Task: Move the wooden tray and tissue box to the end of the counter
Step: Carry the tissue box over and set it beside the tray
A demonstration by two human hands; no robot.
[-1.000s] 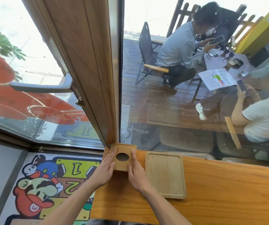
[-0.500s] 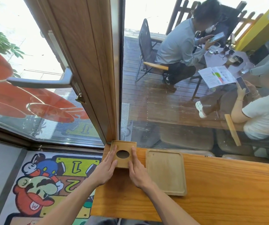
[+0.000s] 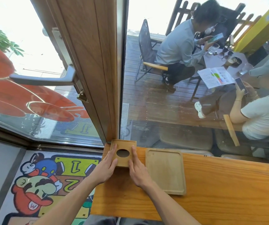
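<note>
A square wooden tissue box [image 3: 123, 146] with an oval hole in its top stands at the far left end of the wooden counter [image 3: 219, 189], against the window frame. My left hand [image 3: 106, 164] presses flat on its left side and my right hand [image 3: 137, 168] on its right side, fingers straight. The flat wooden tray [image 3: 166, 170] lies on the counter just right of my right hand, a small gap from the box.
A wooden door frame [image 3: 96, 70] with a metal handle [image 3: 44, 79] rises behind the box. Glass [image 3: 179, 111] borders the counter's far edge; people sit at a table outside. The counter's left edge drops to a cartoon floor mat [image 3: 41, 184].
The box and both hands have edged slightly further toward the window frame. The tray has stayed where it was.
</note>
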